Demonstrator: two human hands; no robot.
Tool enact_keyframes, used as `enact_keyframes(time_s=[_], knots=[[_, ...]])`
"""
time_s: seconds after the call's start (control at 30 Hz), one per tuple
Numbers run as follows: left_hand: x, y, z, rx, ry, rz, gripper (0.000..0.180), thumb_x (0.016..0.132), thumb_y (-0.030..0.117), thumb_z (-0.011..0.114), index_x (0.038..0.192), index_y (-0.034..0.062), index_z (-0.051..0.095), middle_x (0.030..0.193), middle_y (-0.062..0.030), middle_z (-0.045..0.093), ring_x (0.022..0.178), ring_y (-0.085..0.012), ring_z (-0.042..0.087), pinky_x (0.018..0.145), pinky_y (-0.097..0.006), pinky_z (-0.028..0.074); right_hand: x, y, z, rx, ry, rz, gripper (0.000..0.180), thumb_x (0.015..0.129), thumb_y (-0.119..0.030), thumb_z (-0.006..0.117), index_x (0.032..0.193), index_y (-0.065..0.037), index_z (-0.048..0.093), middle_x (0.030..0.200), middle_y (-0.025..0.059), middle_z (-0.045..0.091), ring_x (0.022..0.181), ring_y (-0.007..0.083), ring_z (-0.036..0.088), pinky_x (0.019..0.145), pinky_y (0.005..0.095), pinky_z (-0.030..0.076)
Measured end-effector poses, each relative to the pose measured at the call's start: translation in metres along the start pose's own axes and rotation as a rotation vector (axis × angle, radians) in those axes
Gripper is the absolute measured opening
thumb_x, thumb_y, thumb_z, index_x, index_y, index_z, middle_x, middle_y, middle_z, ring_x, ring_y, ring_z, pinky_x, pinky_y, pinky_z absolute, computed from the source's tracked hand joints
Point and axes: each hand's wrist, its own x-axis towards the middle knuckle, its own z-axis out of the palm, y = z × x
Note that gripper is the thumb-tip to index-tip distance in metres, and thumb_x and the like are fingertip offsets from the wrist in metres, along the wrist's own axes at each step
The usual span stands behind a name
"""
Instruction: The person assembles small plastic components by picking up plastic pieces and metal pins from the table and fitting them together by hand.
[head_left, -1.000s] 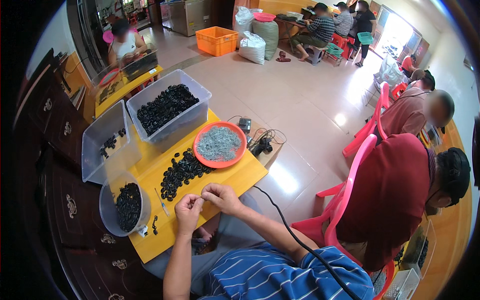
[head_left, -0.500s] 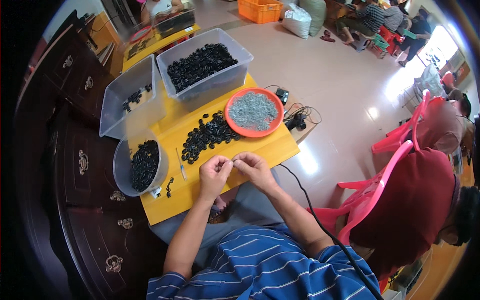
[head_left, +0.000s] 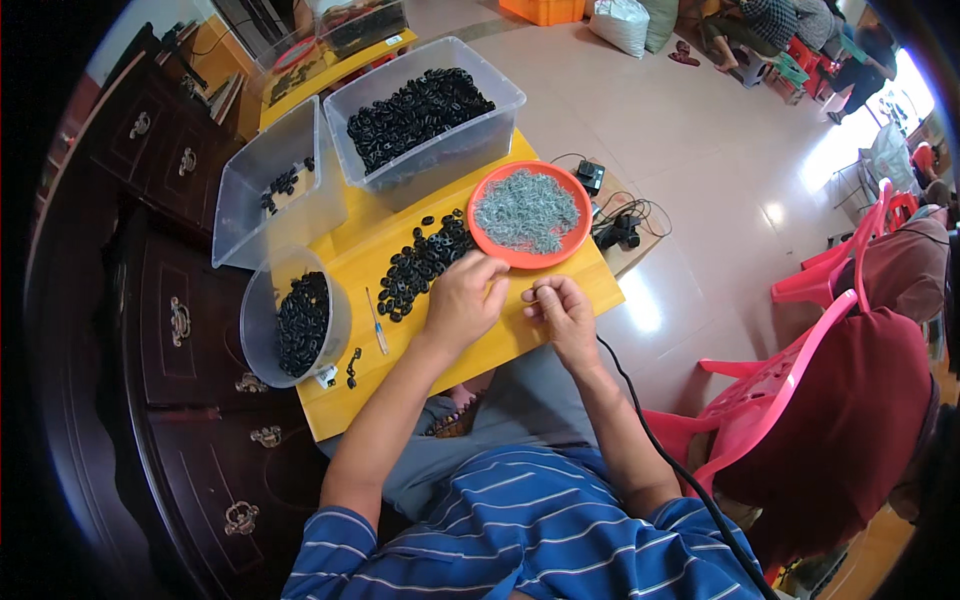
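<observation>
My left hand (head_left: 468,297) hovers over the right end of a loose pile of small black oval rings (head_left: 415,268), its thumb apart from its fingers and nothing visible between them. My right hand (head_left: 562,315) is closed in a pinch above the table's near right part. Whatever its fingertips hold is too small to make out. Just beyond both hands, an orange-red round plate (head_left: 488,250) carries a heap of thin silvery metal pieces (head_left: 527,212). Left of the pile lies a thin screwdriver-like tool (head_left: 379,330) with a pale blue handle.
A clear tub (head_left: 345,325) of black pieces stands at the yellow table's (head_left: 400,375) left edge. Behind are a filled clear bin (head_left: 430,170) and a sparsely filled one (head_left: 235,215). A black cable (head_left: 627,375) runs beside my right arm. Pink chairs (head_left: 745,400) stand right.
My hands, which met fingertip to fingertip, have come apart. The left has moved forward to the black pile; the right has shifted right, still pinched. The whole view has shifted slightly.
</observation>
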Motion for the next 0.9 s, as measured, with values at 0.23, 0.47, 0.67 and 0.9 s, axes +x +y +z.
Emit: enact_keyframes(time_s=[0.23,0.47,0.67,0.9], knots=[[0.047,-0.037,0.035,0.305,-0.103,0.233,0.008,0.081,0.010,0.063,0.085,0.0064,0.069,0.088,-0.0124,0.063,0.088,-0.0342,0.062,0.078,-0.048,0.050,0.011,-0.004,-0.009,0.016,0.077,-0.001,0.018,0.105,-0.017,0.055,0.118,-0.006,0.061,0.094,0.0001,0.065,0.075,0.0061,0.060,0.067,0.0206,0.050],[0.053,-0.041,0.044,0.412,-0.211,0.190,0.009,0.079,0.015,0.064,0.079,0.0078,0.069,0.090,-0.0118,0.063,0.093,-0.0324,0.062,0.082,-0.048,0.048,0.016,-0.001,-0.013,0.014,0.063,0.049,0.018,0.105,-0.016,0.055,0.118,-0.005,0.061,0.092,-0.0003,0.065,0.074,0.0059,0.060,0.066,0.0204,0.050],[0.054,-0.040,0.044,0.434,-0.231,0.162,0.013,0.079,0.016,0.062,0.080,0.0066,0.070,0.089,-0.0138,0.064,0.093,-0.0331,0.062,0.084,-0.049,0.048,0.016,-0.001,-0.010,-0.035,0.054,0.043,0.018,0.104,-0.014,0.054,0.118,-0.005,0.061,0.091,-0.0001,0.065,0.073,0.0059,0.060,0.065,0.0203,0.050],[0.059,-0.031,0.034,0.446,-0.302,0.064,0.015,0.079,0.017,0.061,0.080,0.0063,0.071,0.092,-0.0150,0.067,0.093,-0.0343,0.063,0.087,-0.049,0.048,0.017,-0.001,-0.011,-0.077,0.071,0.042,0.020,0.103,-0.014,0.056,0.118,-0.003,0.061,0.091,0.0002,0.066,0.072,0.0056,0.060,0.064,0.0203,0.049]])
